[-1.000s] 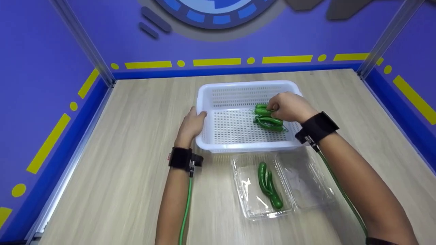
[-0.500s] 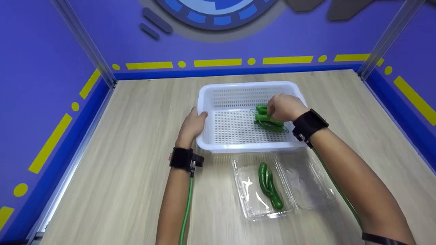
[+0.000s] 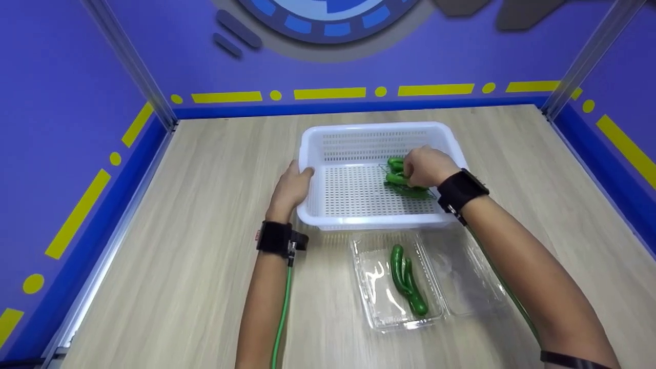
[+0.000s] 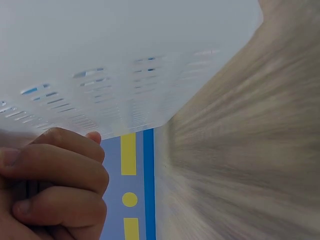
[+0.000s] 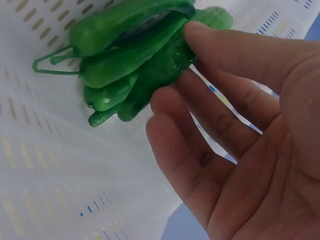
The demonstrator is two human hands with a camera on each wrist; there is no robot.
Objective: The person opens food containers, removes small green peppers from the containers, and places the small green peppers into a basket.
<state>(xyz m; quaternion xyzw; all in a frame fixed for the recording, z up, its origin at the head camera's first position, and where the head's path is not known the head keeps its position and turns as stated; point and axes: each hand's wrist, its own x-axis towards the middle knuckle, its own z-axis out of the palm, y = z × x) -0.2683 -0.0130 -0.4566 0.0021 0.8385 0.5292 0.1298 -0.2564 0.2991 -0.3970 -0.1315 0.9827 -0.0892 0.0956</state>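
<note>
In the head view a white perforated plastic basket [image 3: 353, 220] stands on the table. My left hand [image 3: 292, 188] grips its left rim, thumb over the edge; the left wrist view shows curled fingers [image 4: 75, 160] beside the basket wall. My right hand [image 3: 429, 166] reaches into the basket's right side, over several long green peppers [image 3: 395, 179]. In the right wrist view its thumb [image 5: 220, 42] and fingers pinch one green pepper [image 5: 137, 55] in the bunch. The hand hides part of the bunch. Thin loop-like strands [image 5: 50, 65] stick out from the peppers' ends.
An open clear plastic clamshell box [image 3: 376, 307] lies in front of the basket, its lid half [image 3: 464, 282] to the right. Several green peppers [image 3: 405, 279] lie in it. A blue panel wall [image 3: 328, 77] closes off the back and sides of the wooden table [image 3: 205, 205].
My right hand and wrist have shifted slightly left and toward me over the peppers, and the pepper under the hand has moved a little nearer. The left hand stays on the rim.
</note>
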